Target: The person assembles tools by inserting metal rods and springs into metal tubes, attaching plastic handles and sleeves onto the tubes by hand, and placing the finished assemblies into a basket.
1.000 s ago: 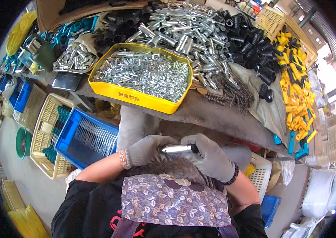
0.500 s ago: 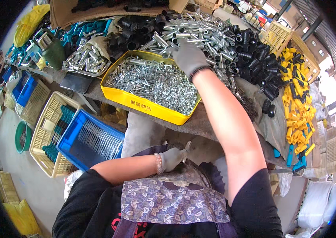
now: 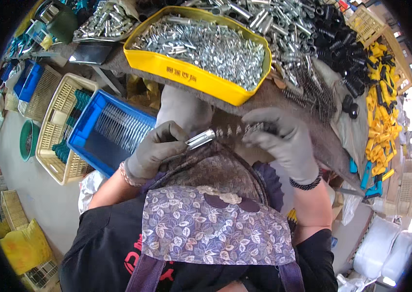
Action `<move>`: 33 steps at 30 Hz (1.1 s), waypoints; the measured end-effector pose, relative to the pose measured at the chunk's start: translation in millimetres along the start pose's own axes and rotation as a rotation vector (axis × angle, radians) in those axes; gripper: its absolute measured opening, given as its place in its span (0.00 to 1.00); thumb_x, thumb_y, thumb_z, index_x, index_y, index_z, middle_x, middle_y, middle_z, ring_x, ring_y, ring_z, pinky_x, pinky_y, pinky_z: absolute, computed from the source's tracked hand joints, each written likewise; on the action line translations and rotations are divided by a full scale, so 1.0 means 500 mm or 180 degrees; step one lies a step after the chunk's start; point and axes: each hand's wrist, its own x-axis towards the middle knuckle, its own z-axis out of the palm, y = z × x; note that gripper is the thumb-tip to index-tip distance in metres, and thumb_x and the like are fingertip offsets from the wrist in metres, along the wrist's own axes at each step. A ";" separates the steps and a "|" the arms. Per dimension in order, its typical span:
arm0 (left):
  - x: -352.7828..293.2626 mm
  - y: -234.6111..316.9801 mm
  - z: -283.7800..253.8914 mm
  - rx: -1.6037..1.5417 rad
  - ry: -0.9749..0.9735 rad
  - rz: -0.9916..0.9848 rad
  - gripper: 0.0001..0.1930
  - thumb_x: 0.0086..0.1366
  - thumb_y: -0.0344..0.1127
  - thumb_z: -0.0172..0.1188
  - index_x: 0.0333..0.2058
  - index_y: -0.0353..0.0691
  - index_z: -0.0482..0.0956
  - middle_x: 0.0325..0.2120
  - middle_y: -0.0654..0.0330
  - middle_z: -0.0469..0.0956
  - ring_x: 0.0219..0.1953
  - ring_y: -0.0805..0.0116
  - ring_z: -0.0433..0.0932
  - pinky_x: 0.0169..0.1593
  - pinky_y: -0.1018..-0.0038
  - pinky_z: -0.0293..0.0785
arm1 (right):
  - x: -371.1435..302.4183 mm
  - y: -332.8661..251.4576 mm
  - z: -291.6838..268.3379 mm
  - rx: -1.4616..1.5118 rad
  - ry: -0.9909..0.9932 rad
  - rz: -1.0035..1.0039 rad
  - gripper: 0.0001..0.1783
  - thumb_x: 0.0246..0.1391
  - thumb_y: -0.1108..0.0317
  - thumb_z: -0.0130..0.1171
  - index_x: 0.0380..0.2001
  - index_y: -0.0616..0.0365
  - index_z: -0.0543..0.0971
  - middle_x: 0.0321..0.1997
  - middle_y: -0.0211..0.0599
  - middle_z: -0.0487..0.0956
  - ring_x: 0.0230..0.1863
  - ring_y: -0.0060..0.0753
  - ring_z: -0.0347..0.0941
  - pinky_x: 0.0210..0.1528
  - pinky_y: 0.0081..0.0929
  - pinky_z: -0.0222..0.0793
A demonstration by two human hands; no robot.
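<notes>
Right hand [image 3: 281,141] back from metal pile [image 3: 264,22], pinching spring [image 3: 230,130] near bench edge [image 3: 323,134]; left hand [image 3: 155,151] grips tube [image 3: 200,139].

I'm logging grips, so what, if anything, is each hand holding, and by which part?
The left hand pinches a silver tube by its left end; the right hand holds a dark spring by its right end.

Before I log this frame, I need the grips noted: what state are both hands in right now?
Left hand: closed, holding a silver metal tube.
Right hand: closed, holding a coil spring between thumb and fingers.
</notes>
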 end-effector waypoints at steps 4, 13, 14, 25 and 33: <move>-0.006 0.000 0.009 0.0689 -0.0395 -0.0251 0.15 0.58 0.32 0.67 0.41 0.35 0.74 0.38 0.60 0.75 0.43 0.72 0.73 0.50 0.74 0.68 | -0.037 0.035 0.037 0.0267 -0.0404 0.0758 0.18 0.55 0.67 0.65 0.46 0.65 0.77 0.37 0.32 0.81 0.38 0.21 0.76 0.42 0.19 0.72; -0.053 -0.011 -0.079 0.2540 0.0685 0.0345 0.32 0.63 0.35 0.64 0.65 0.44 0.63 0.50 0.53 0.76 0.50 0.67 0.73 0.54 0.70 0.69 | -0.082 0.138 0.095 -0.0095 -0.0264 0.0377 0.34 0.53 0.64 0.67 0.61 0.58 0.66 0.53 0.40 0.75 0.50 0.31 0.73 0.48 0.28 0.72; -0.056 -0.013 -0.138 0.3009 0.1128 0.0433 0.29 0.62 0.33 0.63 0.62 0.45 0.68 0.44 0.52 0.77 0.46 0.65 0.75 0.51 0.71 0.70 | -0.087 0.141 0.076 -0.0073 -0.0019 0.0508 0.37 0.54 0.64 0.66 0.64 0.57 0.61 0.55 0.41 0.73 0.51 0.32 0.72 0.50 0.29 0.71; 0.027 -0.231 -0.402 0.4402 0.1440 -0.1007 0.16 0.56 0.48 0.64 0.39 0.46 0.85 0.41 0.46 0.79 0.45 0.49 0.78 0.52 0.61 0.73 | -0.099 0.188 0.038 0.0048 0.0616 0.1199 0.33 0.58 0.63 0.59 0.62 0.65 0.63 0.55 0.43 0.71 0.49 0.30 0.72 0.53 0.26 0.68; 0.010 -0.193 -0.363 0.3604 0.1632 -0.0830 0.13 0.55 0.39 0.61 0.36 0.42 0.86 0.40 0.46 0.79 0.43 0.51 0.79 0.47 0.64 0.73 | -0.086 0.181 0.055 0.0058 0.0611 0.1134 0.23 0.60 0.70 0.57 0.57 0.65 0.69 0.50 0.41 0.77 0.48 0.27 0.74 0.53 0.25 0.68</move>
